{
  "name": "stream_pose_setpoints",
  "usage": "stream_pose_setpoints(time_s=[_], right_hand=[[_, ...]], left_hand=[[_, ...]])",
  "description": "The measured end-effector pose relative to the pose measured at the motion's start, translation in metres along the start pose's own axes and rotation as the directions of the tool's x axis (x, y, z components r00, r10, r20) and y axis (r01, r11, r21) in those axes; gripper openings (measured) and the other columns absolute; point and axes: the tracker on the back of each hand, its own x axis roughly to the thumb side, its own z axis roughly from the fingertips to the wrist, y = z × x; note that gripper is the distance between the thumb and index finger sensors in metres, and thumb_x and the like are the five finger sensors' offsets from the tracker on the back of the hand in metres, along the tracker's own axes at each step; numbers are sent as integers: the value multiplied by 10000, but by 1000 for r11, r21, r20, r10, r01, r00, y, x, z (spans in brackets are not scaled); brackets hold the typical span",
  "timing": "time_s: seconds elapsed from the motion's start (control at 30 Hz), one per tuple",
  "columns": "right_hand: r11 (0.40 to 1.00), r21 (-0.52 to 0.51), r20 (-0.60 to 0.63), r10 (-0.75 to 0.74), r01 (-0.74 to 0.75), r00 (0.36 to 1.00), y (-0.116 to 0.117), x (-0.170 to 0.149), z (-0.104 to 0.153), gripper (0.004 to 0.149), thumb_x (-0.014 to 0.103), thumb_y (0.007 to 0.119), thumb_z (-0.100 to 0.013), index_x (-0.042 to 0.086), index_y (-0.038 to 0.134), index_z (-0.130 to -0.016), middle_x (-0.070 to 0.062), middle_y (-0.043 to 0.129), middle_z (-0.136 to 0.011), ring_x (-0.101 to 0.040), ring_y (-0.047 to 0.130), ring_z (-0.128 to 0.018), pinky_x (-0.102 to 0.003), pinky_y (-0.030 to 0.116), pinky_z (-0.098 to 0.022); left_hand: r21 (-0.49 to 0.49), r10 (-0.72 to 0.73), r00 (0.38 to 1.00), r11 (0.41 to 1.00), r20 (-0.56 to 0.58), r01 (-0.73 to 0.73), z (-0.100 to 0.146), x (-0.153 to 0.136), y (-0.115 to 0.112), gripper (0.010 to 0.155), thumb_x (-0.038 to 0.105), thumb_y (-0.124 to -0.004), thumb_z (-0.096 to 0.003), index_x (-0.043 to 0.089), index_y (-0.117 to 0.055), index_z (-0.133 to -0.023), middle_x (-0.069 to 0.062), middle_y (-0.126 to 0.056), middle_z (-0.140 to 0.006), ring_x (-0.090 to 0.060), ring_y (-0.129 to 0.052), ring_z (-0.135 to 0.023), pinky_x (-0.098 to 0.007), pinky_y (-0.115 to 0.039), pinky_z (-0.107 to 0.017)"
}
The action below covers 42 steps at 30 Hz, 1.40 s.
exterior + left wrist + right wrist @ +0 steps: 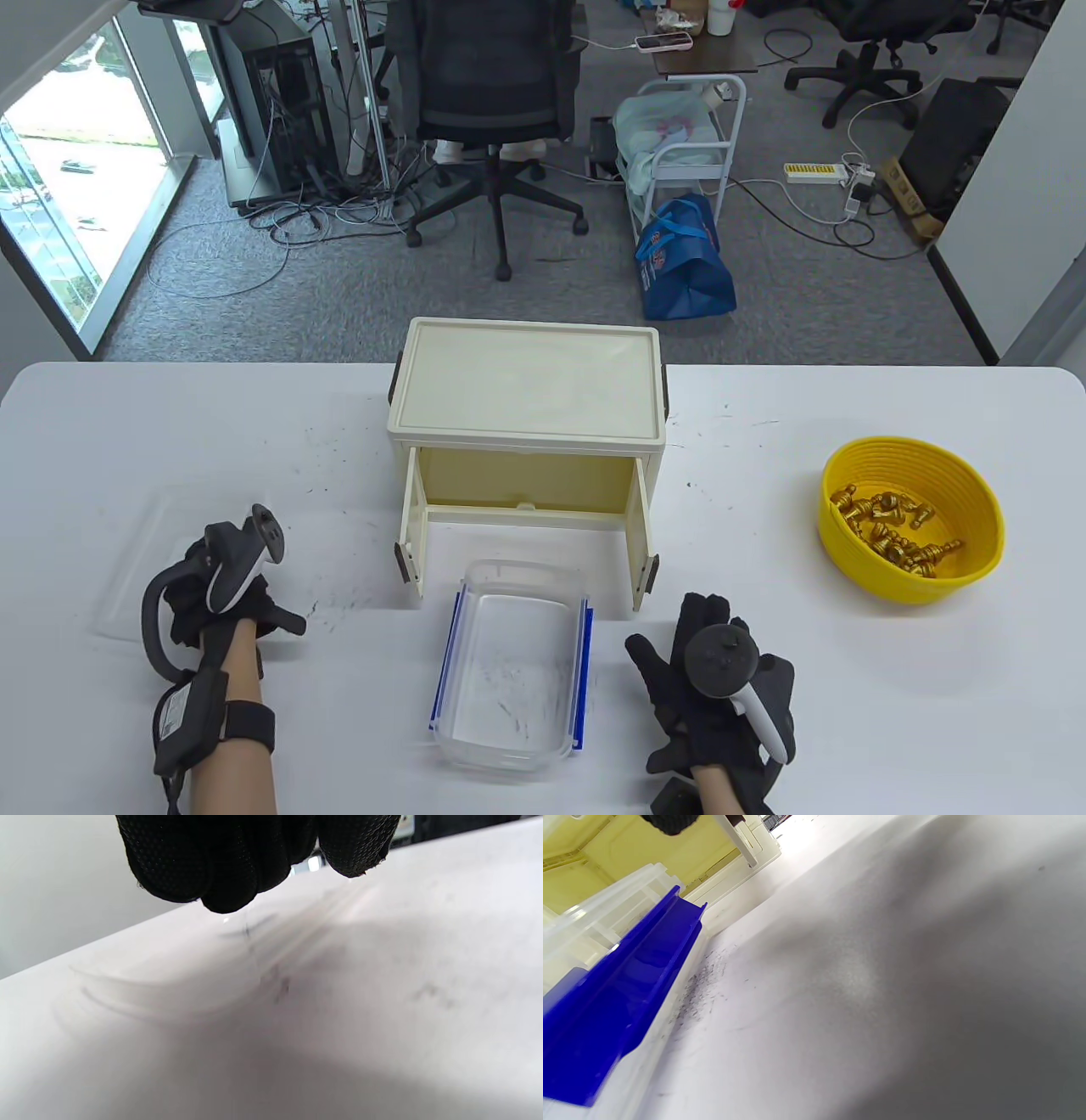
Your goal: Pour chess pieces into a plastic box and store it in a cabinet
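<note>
An empty clear plastic box (512,666) with blue side latches (623,1001) lies on the white table in front of the cream cabinet (526,390), whose two doors stand open. Gold chess pieces (895,531) lie in a yellow bowl (976,501) at the right. My left hand (242,598) is at the left, over the right edge of the box's clear lid (140,560), which lies on the table. In the left wrist view its bunched fingertips (229,878) pinch the lid's rim (169,997). My right hand (691,658) rests open just right of the box, holding nothing.
The table's far edge runs behind the cabinet (619,853), with an office chair (492,93), a cart and cables on the floor beyond. The bowl stands well right of my right hand.
</note>
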Motion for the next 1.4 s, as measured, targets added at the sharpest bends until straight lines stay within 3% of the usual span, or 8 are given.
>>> stream_pose_setpoints(time_s=[0.2,0.37,0.53,0.7,1.0,1.1,1.23,1.4], right_hand=[[1000,-12,39,9,-9,999,-2,3,5,873,603,654,-591,157,176,-1169,-169,91,-1226,-529,125,-1096,-724,246,-733],[999,-35,112,19,-15,994,-2,9,12,867,600,654,-589,159,183,-1167,-167,98,-1227,-526,132,-1097,-725,249,-732],[996,-75,149,69,-58,986,-2,16,20,867,604,652,-584,166,182,-1167,-160,98,-1228,-522,126,-1098,-727,244,-731],[995,-65,169,86,-76,982,0,17,21,872,610,650,-580,173,175,-1165,-154,85,-1227,-516,109,-1099,-729,230,-730],[997,7,185,80,-83,979,6,16,15,884,635,639,-569,189,168,-1170,-138,72,-1232,-502,86,-1107,-734,209,-730],[997,28,169,69,-75,983,9,14,11,880,631,639,-571,187,171,-1169,-138,75,-1232,-501,87,-1107,-732,209,-730],[999,46,188,14,-23,982,4,11,9,882,636,640,-566,181,187,-1172,-149,96,-1236,-508,109,-1108,-734,227,-729],[942,28,280,-329,334,902,-32,3,2,870,629,634,-584,124,254,-1182,-203,197,-1238,-541,214,-1100,-734,308,-717]], left_hand=[[92,251,954,959,163,-268,35,-12,49,676,465,-713,-655,129,-528,-1212,-188,-705,-1159,-393,-820,-980,-546,-794,-656],[111,421,824,864,378,-492,83,-15,90,744,515,-700,-650,104,-489,-1233,-225,-644,-1197,-447,-754,-1026,-587,-745,-689],[51,511,633,754,581,-655,129,-13,101,858,592,-669,-631,77,-399,-1261,-261,-547,-1242,-510,-641,-1083,-637,-670,-726],[-153,561,344,658,753,-738,165,-3,68,958,658,-648,-603,81,-296,-1282,-268,-400,-1294,-560,-450,-1138,-710,-524,-758],[-206,591,424,718,686,-665,159,24,-13,988,675,-621,-602,37,-267,-1269,-316,-350,-1280,-614,-378,-1110,-745,-482,-732],[-214,550,477,778,686,-590,156,32,-24,981,671,-613,-605,33,-268,-1265,-321,-354,-1275,-620,-384,-1103,-747,-484,-727],[-189,523,496,795,693,-576,158,34,-24,969,670,-603,-608,41,-269,-1265,-313,-357,-1277,-616,-387,-1105,-746,-482,-729],[-170,505,507,806,699,-567,157,34,-25,961,666,-600,-609,43,-274,-1264,-310,-364,-1275,-613,-390,-1105,-747,-483,-726]])
